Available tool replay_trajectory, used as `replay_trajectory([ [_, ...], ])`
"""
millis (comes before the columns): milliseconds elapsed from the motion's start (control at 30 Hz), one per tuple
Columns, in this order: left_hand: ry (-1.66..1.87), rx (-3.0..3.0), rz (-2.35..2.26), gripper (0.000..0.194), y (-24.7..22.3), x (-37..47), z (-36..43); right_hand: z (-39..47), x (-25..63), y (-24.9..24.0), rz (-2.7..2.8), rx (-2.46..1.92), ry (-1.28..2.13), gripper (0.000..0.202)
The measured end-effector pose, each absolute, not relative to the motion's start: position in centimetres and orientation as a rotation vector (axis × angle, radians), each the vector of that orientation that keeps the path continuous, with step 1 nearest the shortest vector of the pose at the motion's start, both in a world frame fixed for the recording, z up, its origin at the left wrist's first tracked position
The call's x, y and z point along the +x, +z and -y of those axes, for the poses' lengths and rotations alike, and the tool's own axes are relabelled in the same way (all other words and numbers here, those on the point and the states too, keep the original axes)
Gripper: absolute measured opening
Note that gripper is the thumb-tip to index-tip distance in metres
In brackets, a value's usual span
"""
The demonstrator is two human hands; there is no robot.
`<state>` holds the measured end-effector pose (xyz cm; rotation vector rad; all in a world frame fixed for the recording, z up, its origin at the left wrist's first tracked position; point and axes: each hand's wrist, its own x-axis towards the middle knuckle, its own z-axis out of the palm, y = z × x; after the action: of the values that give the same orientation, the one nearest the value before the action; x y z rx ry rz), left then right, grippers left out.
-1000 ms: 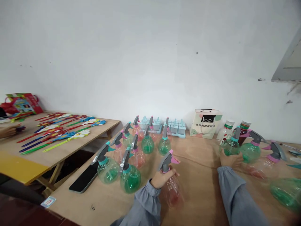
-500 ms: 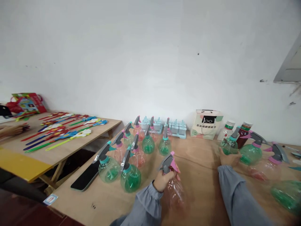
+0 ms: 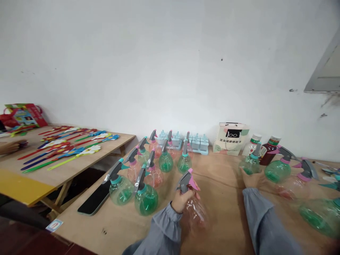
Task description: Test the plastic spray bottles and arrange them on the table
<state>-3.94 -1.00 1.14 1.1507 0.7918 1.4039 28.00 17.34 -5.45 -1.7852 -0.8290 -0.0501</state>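
Observation:
My left hand (image 3: 183,200) is closed round the neck of a pink spray bottle (image 3: 197,216) with a grey and pink trigger head, tilted at the front of the table. Farther off to the right, my right hand (image 3: 252,179) wraps round the body of an upright green spray bottle (image 3: 249,163); its fingers are partly hidden. Left of my left hand, a group of pink and green spray bottles stands close together, among them a front green one (image 3: 146,201). On my right are another green bottle (image 3: 277,171), a pink one (image 3: 292,187) and a green one lying tilted (image 3: 318,216).
Light blue popsicle molds (image 3: 199,144) and a paper bag (image 3: 230,140) stand by the wall, beside two capped bottles. A phone (image 3: 94,200) lies at the left edge. Past a gap, another table holds colourful hand-shaped clappers (image 3: 79,151) and another person's hand (image 3: 12,147).
The view has turned slightly right. My right hand has shifted a little left with the green spray bottle. My left hand keeps its hold on the pink one.

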Motion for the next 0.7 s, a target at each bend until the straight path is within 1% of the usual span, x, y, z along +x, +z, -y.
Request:
replay_trajectory([
  [133, 1.446, 1.164, -0.776, 0.035, 0.9, -4.2, 0.9, -13.6, 26.7, -7.1, 1.064, -1.752, 0.003, 0.111],
  [233, 1.354, 1.200, -0.829, 0.038, 1.0, -4.4, 1.1, -10.1, 25.1, -8.0, 1.246, -1.638, 0.021, 0.112],
  [300, 1.307, 1.201, -0.868, 0.042, 1.1, -4.4, 1.3, -7.7, 23.9, -8.4, 1.336, -1.573, 0.044, 0.107],
  [400, 1.277, 1.203, -0.849, 0.047, 1.2, -4.3, 1.4, -4.6, 22.4, -8.6, 1.444, -1.500, 0.105, 0.093],
  [467, 1.324, 1.208, -0.831, 0.049, 1.1, -4.1, 1.4, -3.0, 21.5, -8.7, 1.486, -1.455, 0.151, 0.085],
  [600, 1.474, 1.206, -0.829, 0.048, 0.9, -3.9, 1.2, -0.7, 20.4, -8.9, 1.527, -1.396, 0.204, 0.078],
  [700, 1.440, 1.234, -0.821, 0.049, 0.8, -3.9, 1.2, 0.2, 20.0, -9.0, 1.575, -1.372, 0.225, 0.075],
])
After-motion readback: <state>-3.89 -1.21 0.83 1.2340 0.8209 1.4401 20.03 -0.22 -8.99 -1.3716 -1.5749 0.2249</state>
